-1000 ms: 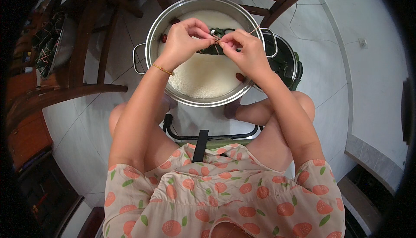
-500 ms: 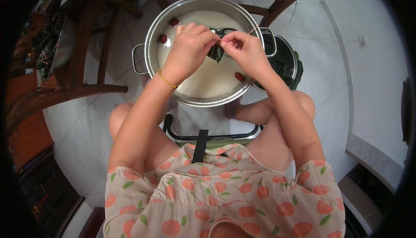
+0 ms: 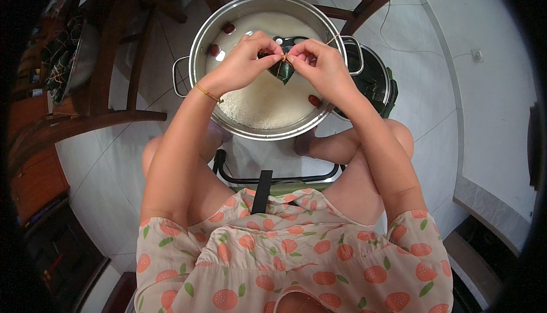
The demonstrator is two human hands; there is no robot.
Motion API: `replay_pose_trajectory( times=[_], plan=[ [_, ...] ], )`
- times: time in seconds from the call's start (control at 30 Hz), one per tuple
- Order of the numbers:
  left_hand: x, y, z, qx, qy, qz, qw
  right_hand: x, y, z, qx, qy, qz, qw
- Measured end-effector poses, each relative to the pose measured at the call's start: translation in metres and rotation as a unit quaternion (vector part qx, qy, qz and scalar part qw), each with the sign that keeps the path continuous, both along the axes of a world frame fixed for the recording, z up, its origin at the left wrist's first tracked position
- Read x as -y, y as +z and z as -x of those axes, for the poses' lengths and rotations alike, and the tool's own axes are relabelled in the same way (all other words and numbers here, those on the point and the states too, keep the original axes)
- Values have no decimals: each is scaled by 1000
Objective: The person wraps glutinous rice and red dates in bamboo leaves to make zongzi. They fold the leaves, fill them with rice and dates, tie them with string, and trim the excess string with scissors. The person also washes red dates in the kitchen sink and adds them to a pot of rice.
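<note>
A dark green leaf-wrapped zongzi [image 3: 283, 75] is held over the wide steel pot [image 3: 261, 137]. Thin brownish string [image 3: 284, 58] is gathered at its top, where the fingertips of both hands meet. My left hand [image 3: 245, 61], a thin yellow band at its wrist, pinches the string from the left. From the right, my right hand [image 3: 323, 68] pinches it with thumb and forefinger, other fingers curled. White rice [image 3: 250, 112] under cloudy water fills the pot, with red dates [image 3: 214, 49] in it. Part of the zongzi is hidden behind my fingers.
Right of the pot, partly under its handle [image 3: 358, 56], stands a round basin with dark green leaves [image 3: 373, 90]. Several tied zongzi [image 3: 60, 56] lie in a container at the far left, near a wooden chair [image 3: 102, 113]. A cable [image 3: 393, 48] runs to a wall socket [image 3: 477, 55].
My left hand has turned and its wrist has moved left, so more of the zongzi and the string shows. My right hand has hardly moved.
</note>
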State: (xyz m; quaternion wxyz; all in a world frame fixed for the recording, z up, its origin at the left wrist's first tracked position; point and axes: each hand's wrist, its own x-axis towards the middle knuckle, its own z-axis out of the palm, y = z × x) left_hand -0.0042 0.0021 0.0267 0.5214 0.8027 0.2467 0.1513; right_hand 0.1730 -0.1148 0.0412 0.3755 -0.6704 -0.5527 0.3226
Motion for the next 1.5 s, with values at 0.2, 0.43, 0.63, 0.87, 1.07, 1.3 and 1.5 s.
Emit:
replay_pose_trajectory(
  times=[0.2, 0.43, 0.63, 0.87, 1.07, 1.3, 1.5],
  plan=[
    [0, -5, -2, -4, -5, 88, 996, -1, 1, 1, -1, 9, -28, 1000],
    [7, 6, -4, -6, -11, -195, 981, -1, 1, 0, -33, 4, -34, 999],
    [9, 23, -3, -11, -39, -302, 952, -2, -6, -6, -84, 2, 0, 996],
    [8, 25, -1, 24, -30, -305, 952, -5, -9, -11, -155, 6, 12, 988],
    [1, 19, 1, 107, 93, -166, 976, -9, 3, -17, -133, -3, 5, 991],
    [-1, 12, 4, 93, 131, -99, 982, -8, 1, -20, -98, -4, -11, 995],
    [-5, 10, 7, 201, 106, 248, 942, -14, 3, -19, -159, -50, -44, 985]
  ],
)
